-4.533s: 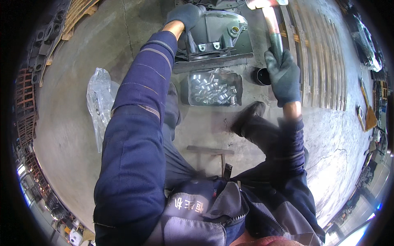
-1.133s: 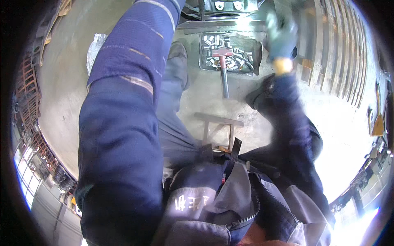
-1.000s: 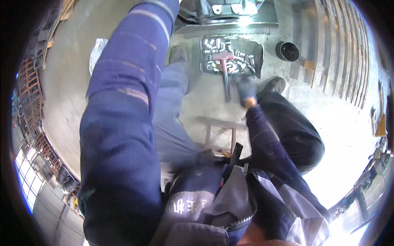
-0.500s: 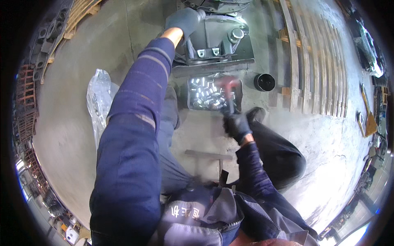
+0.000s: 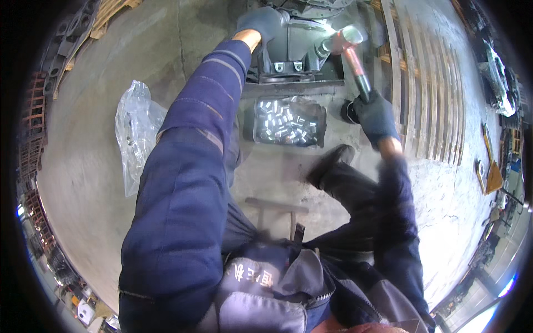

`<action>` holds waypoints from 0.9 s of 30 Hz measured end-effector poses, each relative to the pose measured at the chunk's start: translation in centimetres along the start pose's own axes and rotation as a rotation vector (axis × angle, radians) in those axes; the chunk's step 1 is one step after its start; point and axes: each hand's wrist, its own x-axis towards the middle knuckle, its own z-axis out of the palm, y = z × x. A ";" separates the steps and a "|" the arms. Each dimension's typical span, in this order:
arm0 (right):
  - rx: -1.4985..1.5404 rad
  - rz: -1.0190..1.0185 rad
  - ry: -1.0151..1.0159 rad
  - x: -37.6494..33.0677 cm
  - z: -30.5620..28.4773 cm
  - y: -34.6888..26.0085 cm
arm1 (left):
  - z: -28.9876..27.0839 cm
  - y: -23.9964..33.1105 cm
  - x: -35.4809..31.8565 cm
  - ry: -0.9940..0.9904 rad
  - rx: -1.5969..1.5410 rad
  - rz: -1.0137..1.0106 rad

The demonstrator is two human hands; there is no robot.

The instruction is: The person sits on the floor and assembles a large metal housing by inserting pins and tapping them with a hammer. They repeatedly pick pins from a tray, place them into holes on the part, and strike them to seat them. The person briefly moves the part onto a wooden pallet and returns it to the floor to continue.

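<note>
My right hand (image 5: 377,117), in a dark glove, grips a hammer (image 5: 355,64) by its dark handle. The hammer's reddish neck and pale round head are raised by the right side of a dark metal frame (image 5: 302,53). Up at the frame's left side is my gloved left hand (image 5: 260,25), its fingers closed; a silvery edge shows at the fingertips, but what they hold is mostly hidden. Between my feet and the frame sits a dark tray (image 5: 321,125) with many short shiny metal cylinders (image 5: 280,119).
A black cup (image 5: 348,112) stands beside my right hand, partly covered by it. Wooden slatted pallets (image 5: 422,83) lie to the right. Clear plastic film (image 5: 136,133) rests on the floor at left. A T-shaped metal bar (image 5: 277,206) lies between my legs.
My right hand has swung the hammer up and to the right, from over the tray to beside the frame. My left hand stays at the frame, and my right leg has shifted.
</note>
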 end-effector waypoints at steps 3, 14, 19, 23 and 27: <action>0.047 0.166 -0.236 0.3 -1.3 4.5 | -0.3 -0.1 0.3 0.083 0.104 0.050; -0.025 -0.021 0.010 2.1 -1.3 -1.3 | 0.2 0.2 0.3 -0.017 0.026 0.010; -0.202 -0.083 -0.295 2.7 -2.5 3.9 | 0.6 0.4 0.1 0.028 0.084 0.054; 0.410 -0.146 -0.043 8.4 -10.4 2.1 | 1.1 0.3 -0.1 0.046 0.019 0.017; 0.204 -0.252 0.368 7.9 -7.7 0.0 | 0.9 0.3 0.3 0.045 0.040 0.012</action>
